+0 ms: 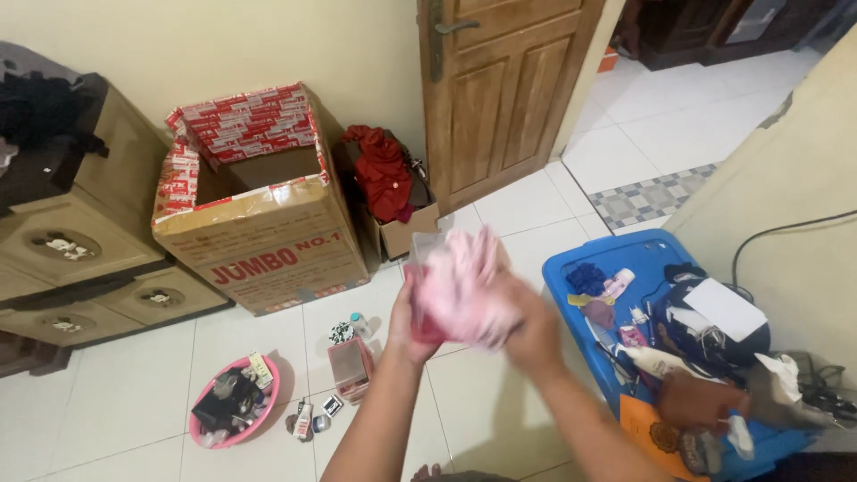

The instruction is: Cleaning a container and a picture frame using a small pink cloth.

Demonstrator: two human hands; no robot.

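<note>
Both hands are gripping a crumpled pale-pink cloth bundle [464, 286] at chest height over the white tiled floor [134, 393], the left hand [406, 326] closing beneath for support, the right hand [531, 330] clutching its side; beyond, a big open cardboard box [259, 223] is standing by the wall

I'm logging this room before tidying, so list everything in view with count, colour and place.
cardboard box: one large, brown and red, open, left of door
small carton: one, brown, red cloth in it, by door
wooden door: one, brown, top centre
drawer chest: one, beige, left
pink basin: one, on floor, full of small items
blue lid: one, right, covered in clutter
pink bundle: one, blurred, in both hands
left hand: grip on bundle
right hand: grip on bundle
</note>
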